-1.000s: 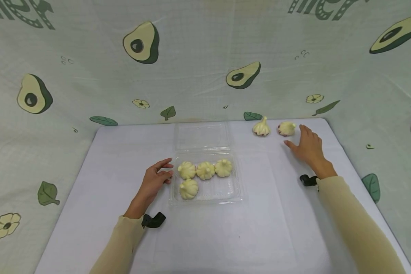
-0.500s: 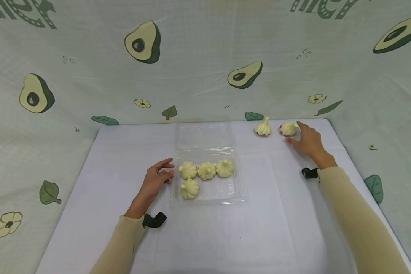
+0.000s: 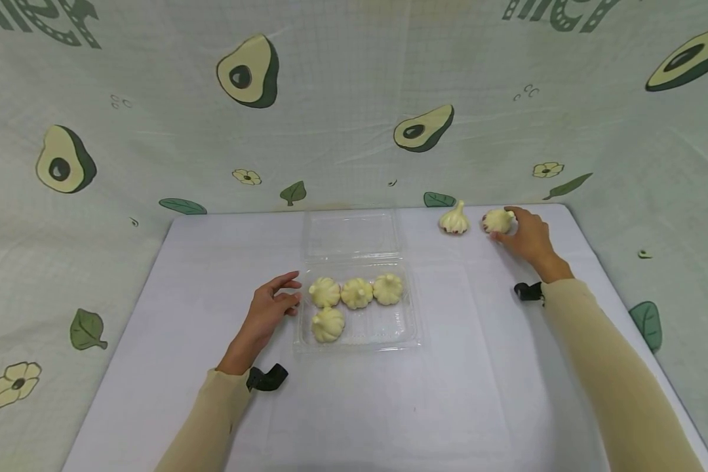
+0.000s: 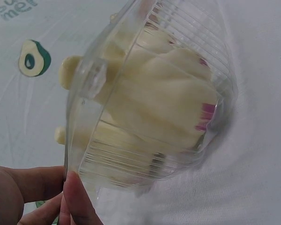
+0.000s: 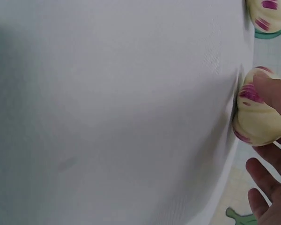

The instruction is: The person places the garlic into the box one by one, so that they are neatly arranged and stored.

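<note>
The left hand (image 3: 269,307) pinches the thin rim of a see-through, box-shaped plastic tub (image 3: 383,331) between thumb and finger, at the tub's nine o'clock. The right hand (image 3: 531,237) is up at two o'clock from the tub. Its thumb and pointing finger are only as far apart as a round, cream garlic bulb with purple marks (image 3: 497,221), and they pinch it from two sides. The lower fingers are a bit bent, with small gaps between them. This bulb tips over, its stem pointing to three o'clock. Just beside it, at nine o'clock, one more cream garlic bulb (image 3: 454,219) stands stem up. Four cream bulbs (image 3: 356,293) sit in the tub: three in a row, and one at six o'clock from the row's left end. That makes six bulbs. The tub's one clear lid (image 3: 351,236) lies open at twelve o'clock. Two tan sleeves (image 3: 602,354) reach over one white cloth-covered table (image 3: 448,400).
</note>
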`<state>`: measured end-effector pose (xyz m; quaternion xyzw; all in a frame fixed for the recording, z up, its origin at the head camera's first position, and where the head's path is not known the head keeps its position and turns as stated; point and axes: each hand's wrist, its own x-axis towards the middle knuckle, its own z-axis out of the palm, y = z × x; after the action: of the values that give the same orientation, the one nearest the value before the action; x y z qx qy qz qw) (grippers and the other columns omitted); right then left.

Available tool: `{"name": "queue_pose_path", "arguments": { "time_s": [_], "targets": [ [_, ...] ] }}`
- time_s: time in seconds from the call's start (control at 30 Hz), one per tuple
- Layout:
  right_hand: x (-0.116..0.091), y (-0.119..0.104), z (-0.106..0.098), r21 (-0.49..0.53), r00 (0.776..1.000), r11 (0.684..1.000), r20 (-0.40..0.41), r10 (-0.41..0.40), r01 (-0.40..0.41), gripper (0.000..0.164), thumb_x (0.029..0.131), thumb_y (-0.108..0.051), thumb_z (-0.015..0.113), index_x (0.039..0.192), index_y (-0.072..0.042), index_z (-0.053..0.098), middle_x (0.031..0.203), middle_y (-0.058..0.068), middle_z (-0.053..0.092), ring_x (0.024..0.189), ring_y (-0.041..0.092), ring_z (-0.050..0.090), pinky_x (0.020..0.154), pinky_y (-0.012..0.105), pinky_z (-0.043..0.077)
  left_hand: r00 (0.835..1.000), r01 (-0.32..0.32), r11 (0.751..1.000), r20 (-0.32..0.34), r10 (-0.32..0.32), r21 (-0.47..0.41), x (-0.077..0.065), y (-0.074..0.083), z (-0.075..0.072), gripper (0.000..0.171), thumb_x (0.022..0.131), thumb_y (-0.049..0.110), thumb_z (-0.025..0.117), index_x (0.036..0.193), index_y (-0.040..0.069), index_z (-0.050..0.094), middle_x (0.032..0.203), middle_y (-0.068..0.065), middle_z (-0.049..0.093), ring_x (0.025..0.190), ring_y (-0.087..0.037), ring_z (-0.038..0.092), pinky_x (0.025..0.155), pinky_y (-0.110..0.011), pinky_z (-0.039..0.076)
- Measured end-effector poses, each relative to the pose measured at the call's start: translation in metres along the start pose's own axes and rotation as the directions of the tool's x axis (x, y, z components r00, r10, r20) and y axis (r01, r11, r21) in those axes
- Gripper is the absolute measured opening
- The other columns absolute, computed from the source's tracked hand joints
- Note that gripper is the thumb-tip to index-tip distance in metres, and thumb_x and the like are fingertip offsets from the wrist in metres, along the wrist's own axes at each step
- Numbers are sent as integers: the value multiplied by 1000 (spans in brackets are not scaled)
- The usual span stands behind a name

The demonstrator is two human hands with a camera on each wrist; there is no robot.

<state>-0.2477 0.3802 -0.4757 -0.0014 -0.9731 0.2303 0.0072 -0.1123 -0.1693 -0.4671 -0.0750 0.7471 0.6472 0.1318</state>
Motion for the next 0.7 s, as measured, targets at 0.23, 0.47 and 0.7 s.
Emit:
{"name": "queue_pose_path", "arguments": {
  "time_s": [0.23,0.47,0.7],
  "targets": [
    [2,-1,3,-21,1000,999,-10,24,-24,70,100,-24,75,151,12,42,144,42,48,130,61,44,111,72,31,1000,5,1000,2,-5,2,1,0,1,53,105,-1,60,157,2,49,139,-22,53,89,-7,64,72,-21,57],
    [-9,-7,0,-5,999,999,-34,42,-42,72,99,-25,76,150,14,43,144,42,48,130,62,43,111,73,29,1000,13,1000,2,-13,-2,0,0,1,53,105,-1,59,157,2,48,138,-21,53,90,-7,64,72,-21,57],
    [-31,-19,-6,-12,995,1000,-94,-14,13,69,96,-21,78,147,14,47,139,42,52,123,61,48,106,73,33,1000,10,1000,-3,-10,0,-1,1,0,53,106,-1,60,157,2,49,137,-20,53,89,-8,64,72,-21,57]
  ]
}}
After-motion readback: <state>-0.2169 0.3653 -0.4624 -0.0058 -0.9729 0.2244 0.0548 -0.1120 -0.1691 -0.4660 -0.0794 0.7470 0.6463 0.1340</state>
